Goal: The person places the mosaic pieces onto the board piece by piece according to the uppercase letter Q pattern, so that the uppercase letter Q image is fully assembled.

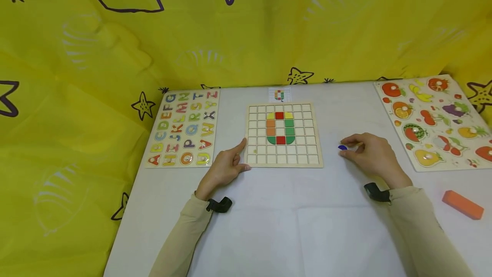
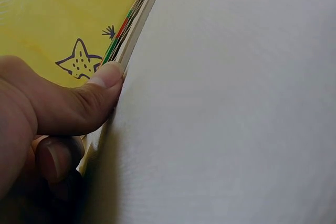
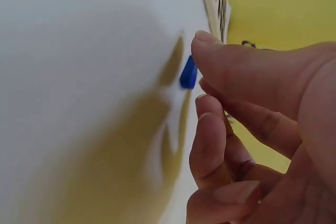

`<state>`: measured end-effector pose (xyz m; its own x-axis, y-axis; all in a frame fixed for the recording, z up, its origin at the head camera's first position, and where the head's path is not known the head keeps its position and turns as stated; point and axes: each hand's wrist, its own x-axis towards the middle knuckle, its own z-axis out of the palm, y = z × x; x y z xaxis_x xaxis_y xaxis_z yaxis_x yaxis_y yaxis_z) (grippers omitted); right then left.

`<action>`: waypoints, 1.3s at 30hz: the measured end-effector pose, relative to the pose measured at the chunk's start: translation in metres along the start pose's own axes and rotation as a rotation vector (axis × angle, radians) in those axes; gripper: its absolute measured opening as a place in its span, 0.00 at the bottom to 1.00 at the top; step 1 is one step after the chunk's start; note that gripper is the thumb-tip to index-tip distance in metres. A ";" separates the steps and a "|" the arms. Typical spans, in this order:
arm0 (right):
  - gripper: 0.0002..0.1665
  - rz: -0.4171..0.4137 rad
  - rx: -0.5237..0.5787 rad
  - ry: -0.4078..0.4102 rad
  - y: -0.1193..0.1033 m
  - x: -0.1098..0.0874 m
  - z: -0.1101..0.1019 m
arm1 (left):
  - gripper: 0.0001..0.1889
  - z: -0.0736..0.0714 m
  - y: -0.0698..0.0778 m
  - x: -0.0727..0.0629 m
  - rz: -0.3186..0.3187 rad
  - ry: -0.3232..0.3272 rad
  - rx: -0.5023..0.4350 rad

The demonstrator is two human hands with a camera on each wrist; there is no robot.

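Observation:
My right hand (image 1: 370,155) pinches a small blue tile (image 1: 342,147) with a curved edge between thumb and fingertips, to the right of the wooden grid board (image 1: 284,159). In the right wrist view the blue tile (image 3: 188,73) pokes out beside the thumb, close over the white surface. At the board's lower left corner, my left hand (image 1: 224,166) touches the left side with its extended index finger and the front edge with its thumb. A ring of yellow, red, orange and green tiles (image 1: 289,131) lies in the grid around a bare square.
Behind the board lies a small pattern card (image 1: 279,95). An alphabet puzzle (image 1: 183,129) stands on the left, a fruit puzzle (image 1: 438,123) on the right. An orange block (image 1: 463,204) lies near the right arm. Yellow cloth (image 1: 246,33) hangs behind the white table (image 1: 261,234).

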<state>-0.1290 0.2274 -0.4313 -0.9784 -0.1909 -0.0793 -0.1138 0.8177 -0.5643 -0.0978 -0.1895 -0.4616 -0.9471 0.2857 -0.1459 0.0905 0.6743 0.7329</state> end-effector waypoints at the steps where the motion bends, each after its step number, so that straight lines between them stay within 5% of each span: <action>1: 0.16 0.004 -0.001 -0.001 0.002 -0.002 0.000 | 0.46 0.000 0.000 0.000 0.000 0.000 -0.002; 12: 0.14 -0.003 0.017 0.021 0.009 -0.005 0.006 | 0.46 -0.002 0.002 0.000 0.004 0.005 -0.002; 26: 0.09 -0.038 -0.026 -0.048 0.006 -0.001 0.011 | 0.46 -0.001 0.002 0.000 -0.003 0.007 -0.006; 39: 0.09 -0.050 0.132 0.072 0.003 -0.004 0.011 | 0.46 -0.001 0.002 0.000 -0.012 0.005 0.002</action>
<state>-0.1232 0.2240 -0.4418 -0.9825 -0.1863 0.0083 -0.1439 0.7290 -0.6692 -0.0981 -0.1885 -0.4594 -0.9498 0.2739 -0.1515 0.0793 0.6789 0.7299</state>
